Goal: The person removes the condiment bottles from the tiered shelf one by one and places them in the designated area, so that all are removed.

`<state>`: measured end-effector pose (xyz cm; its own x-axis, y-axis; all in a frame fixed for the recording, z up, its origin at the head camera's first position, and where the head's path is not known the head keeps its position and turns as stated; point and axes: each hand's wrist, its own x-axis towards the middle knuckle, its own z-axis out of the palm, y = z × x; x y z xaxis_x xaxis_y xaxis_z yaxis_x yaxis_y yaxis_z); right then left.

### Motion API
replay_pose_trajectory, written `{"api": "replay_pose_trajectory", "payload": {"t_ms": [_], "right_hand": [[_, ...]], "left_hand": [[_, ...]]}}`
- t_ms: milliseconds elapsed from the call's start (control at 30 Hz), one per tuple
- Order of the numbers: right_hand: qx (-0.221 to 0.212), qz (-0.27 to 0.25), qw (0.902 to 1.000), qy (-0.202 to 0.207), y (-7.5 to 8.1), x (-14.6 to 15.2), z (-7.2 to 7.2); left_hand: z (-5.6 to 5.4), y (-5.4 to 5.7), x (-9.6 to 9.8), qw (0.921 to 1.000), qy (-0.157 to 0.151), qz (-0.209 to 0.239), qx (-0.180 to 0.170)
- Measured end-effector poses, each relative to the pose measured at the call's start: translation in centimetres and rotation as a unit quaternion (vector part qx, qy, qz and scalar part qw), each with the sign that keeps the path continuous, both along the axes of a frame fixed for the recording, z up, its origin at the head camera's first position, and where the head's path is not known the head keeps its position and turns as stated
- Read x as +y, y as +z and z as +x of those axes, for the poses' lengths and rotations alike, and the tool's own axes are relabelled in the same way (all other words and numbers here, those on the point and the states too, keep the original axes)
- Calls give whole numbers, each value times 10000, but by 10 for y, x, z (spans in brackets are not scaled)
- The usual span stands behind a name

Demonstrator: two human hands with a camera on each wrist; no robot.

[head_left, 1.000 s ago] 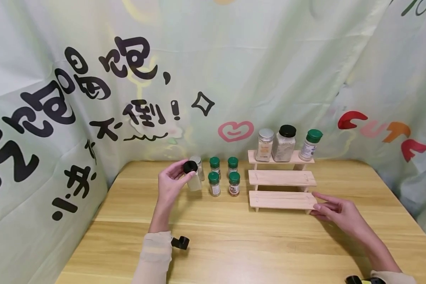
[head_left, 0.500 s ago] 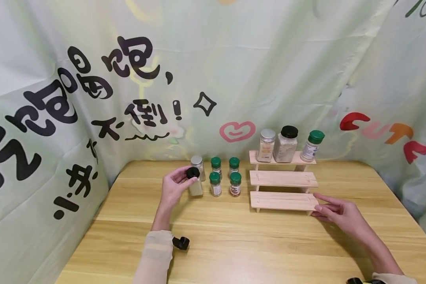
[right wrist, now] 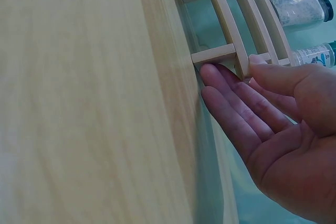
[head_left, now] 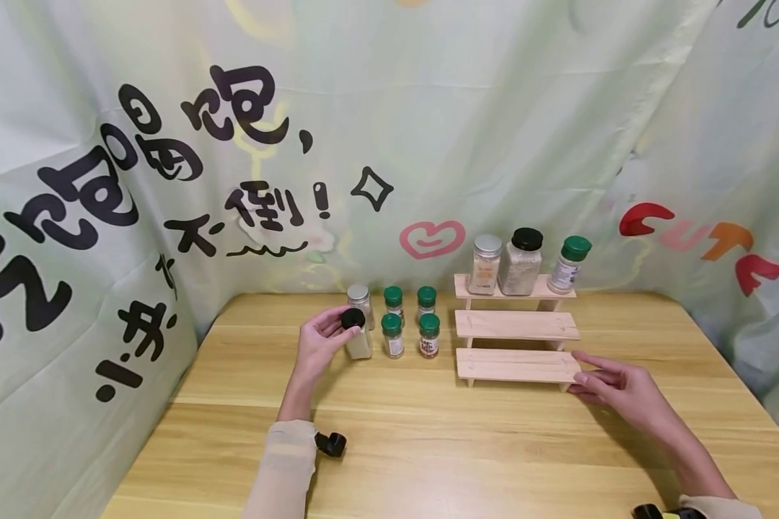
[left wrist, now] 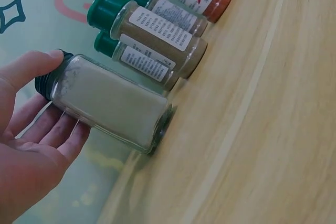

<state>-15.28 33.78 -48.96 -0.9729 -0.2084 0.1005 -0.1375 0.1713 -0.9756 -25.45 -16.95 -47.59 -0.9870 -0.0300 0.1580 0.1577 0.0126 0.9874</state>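
My left hand [head_left: 317, 343] grips a square glass jar [left wrist: 113, 104] by its black lid, thumb on one side and fingers on the other. Pale powder nearly fills the jar, which stands upright at the table surface. Just behind it is a silver-lidded shaker [head_left: 360, 294]. To its right, several green-capped spice bottles [left wrist: 160, 30] are grouped in two rows. At the three-tier wooden rack [head_left: 516, 366], my right hand [head_left: 623, 388] pinches the right end of the lowest shelf, its thumb [right wrist: 260, 66] on the board and fingers by the leg.
On the rack's top tier stand a silver-lidded jar [head_left: 485, 267], a black-lidded jar [head_left: 521, 267] and a green-capped bottle [head_left: 566, 270]. The two lower tiers are bare. A printed curtain [head_left: 493, 144] hangs behind the wooden table [head_left: 428, 447].
The black-lidded jar has come down and slightly right to the table in my left hand, uncovering more of the silver-lidded shaker. My right hand stays at the rack.
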Motion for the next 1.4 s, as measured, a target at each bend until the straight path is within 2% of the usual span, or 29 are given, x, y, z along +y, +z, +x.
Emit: {"api": "replay_pose_trajectory", "payload": {"t_ms": [100, 233, 433, 533, 700, 1000, 1167, 1400], "right_hand": [[-24, -105, 9999, -14, 0, 0, -1], [-19, -50, 10000, -60, 1, 0, -1], [48, 138, 9999, -62, 1, -2, 1], [88, 276, 9996, -72, 0, -3, 1], [55, 328, 9994, -94, 0, -2, 0], [-1, 535, 9984, -195, 1, 0, 2], [79, 395, 9991, -152, -1, 0, 1], [55, 380, 9991, -174, -1, -1, 0]], "left_hand": [[1, 1, 0, 9999, -62, -58, -57], [1, 4, -1, 9994, -320, -99, -73], [4, 8, -3, 9976, -639, -210, 179], [7, 13, -3, 9970, -632, -225, 397], [11, 28, -2, 9962, -417, -154, 756], [21, 57, 13, 9898, -164, 55, 1412], [28, 65, 27, 9852, -337, 48, 1679], [32, 68, 49, 9838, -614, -120, 1682]]}}
